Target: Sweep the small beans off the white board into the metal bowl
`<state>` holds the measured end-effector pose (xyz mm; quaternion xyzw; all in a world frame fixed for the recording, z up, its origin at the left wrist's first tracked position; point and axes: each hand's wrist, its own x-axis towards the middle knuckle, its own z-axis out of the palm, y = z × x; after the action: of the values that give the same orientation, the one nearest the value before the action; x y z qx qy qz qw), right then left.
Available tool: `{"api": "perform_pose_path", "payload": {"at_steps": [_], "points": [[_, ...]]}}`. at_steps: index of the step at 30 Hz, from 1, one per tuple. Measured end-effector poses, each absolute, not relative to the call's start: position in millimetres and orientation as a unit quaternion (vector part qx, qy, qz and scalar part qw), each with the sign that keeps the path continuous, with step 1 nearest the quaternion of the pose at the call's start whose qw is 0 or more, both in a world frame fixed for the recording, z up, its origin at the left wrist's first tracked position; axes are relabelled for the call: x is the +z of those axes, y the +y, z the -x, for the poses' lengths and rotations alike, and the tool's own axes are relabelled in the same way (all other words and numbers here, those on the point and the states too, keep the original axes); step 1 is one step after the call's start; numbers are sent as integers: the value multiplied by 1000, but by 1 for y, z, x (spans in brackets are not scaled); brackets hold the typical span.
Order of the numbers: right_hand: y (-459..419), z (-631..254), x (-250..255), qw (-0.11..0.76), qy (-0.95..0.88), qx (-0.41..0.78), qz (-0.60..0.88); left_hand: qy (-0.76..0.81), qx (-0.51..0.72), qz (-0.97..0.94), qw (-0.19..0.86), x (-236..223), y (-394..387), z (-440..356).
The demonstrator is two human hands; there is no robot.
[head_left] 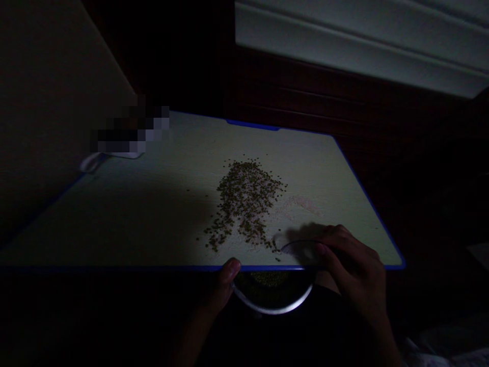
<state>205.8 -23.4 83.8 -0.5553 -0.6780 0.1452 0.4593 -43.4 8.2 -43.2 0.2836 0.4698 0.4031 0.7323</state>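
Along the near edge of the cutting board (362, 199), your two hands sit close together, right of centre. Your right hand (353, 270) has its fingers curled together around a clear curved piece (300, 251), perhaps a scraper or lid, and its lower rim rests at the board's near edge, just beside the last few seeds. Your left hand (221, 288) hooks its thumb over that same edge. Its other fingers are lost in shadow below the board, so you can't tell whether they are apart, together or clamped on anything.

Directly under the near edge, between your hands, a steel bowl (273, 308) shows its bright rim, with a layer of similar seeds (269, 278) in the bottom. The main heap of small dark seeds (244, 204) lies mid-board and thins into a forked tail toward the near edge, with strays scattered around it. A faint pinkish smear (298, 206) marks the board to the heap's right. At the far left corner, a pixelated patch (130, 130) obscures whatever stands there, above a white loop (89, 164).
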Motion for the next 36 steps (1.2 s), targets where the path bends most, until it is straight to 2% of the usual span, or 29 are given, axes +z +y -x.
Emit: {"api": "perform_pose_path", "payload": {"at_steps": [10,16,29,36], "points": [[-23,-205,85,441,-657,116,601,456,384,-269,757,-32,9,41],[-20,-203,88,429,-704,121,553,464,392,-296,737,-42,10,42],[-24,-205,87,442,-694,140,551,474,396,-290,731,-43,9,42],[-24,-207,80,448,-650,81,608,484,401,-288,722,-46,9,44]]}}
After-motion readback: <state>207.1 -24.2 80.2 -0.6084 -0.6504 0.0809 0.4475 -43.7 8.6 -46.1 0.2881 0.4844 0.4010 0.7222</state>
